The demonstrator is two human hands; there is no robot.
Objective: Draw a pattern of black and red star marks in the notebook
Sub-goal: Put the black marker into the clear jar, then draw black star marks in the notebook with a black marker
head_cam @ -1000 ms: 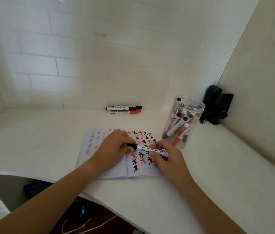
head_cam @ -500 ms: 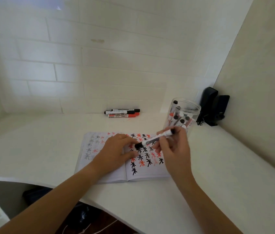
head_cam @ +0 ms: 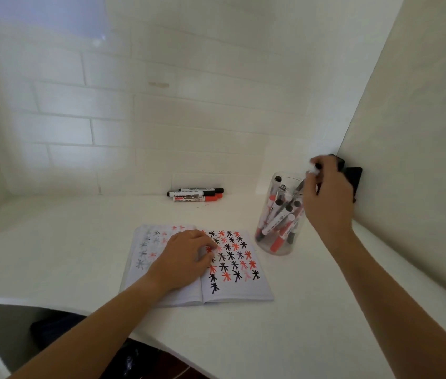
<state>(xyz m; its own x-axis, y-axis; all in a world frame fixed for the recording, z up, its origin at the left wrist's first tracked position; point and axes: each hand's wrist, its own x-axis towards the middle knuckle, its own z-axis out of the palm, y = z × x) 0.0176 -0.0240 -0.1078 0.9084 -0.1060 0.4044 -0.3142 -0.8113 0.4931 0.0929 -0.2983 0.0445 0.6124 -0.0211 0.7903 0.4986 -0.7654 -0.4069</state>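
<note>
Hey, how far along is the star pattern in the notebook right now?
Done: the notebook's right page carries about five rows of black and red stars, plus one lone black star below them. In hand: the left hand rests on the notebook; the right hand holds a blurred marker over the clear marker jar. Left: the page's blank bottom strip.

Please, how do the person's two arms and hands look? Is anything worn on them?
Both forearms are bare as far as the picture shows: no sleeves reach into view. The left hand and the right hand wear no gloves, and I see no watch, bracelet or ring. The right hand's fingertips are blurred, so small details there cannot be told.
</note>
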